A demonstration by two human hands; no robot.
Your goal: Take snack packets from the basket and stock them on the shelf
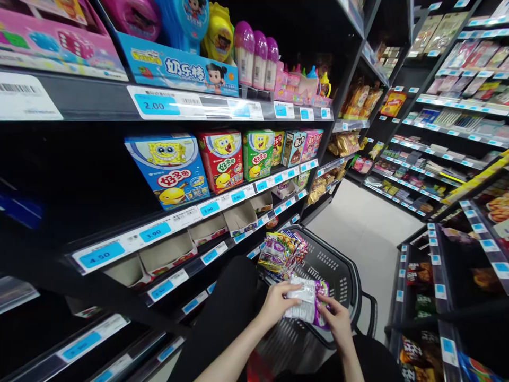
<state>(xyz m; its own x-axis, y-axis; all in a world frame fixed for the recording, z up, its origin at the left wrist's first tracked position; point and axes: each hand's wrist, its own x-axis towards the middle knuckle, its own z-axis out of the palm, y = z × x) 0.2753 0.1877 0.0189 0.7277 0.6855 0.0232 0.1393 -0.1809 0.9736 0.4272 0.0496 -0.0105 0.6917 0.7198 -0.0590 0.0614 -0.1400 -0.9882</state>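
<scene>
Between my two hands is a purple and silver snack packet [304,301], held over a black plastic shopping basket [330,258]. My left hand [278,303] grips its left side, with the thumb and fingers on the silvery face. On the purple right edge, my right hand [334,315] closes its fingers. Several colourful snack packets [280,249] lie piled at the far left end of the basket, some upright and some leaning. The basket sits on the floor by my knees, and my forearms hide part of its near side.
A black shelf on the left bears cartoon snack boxes [221,159], with open cardboard trays [167,252] below and a blue candy display box [178,66] above. Pale floor [368,212] runs ahead along the aisle. More stocked shelves [425,297] stand close on the right.
</scene>
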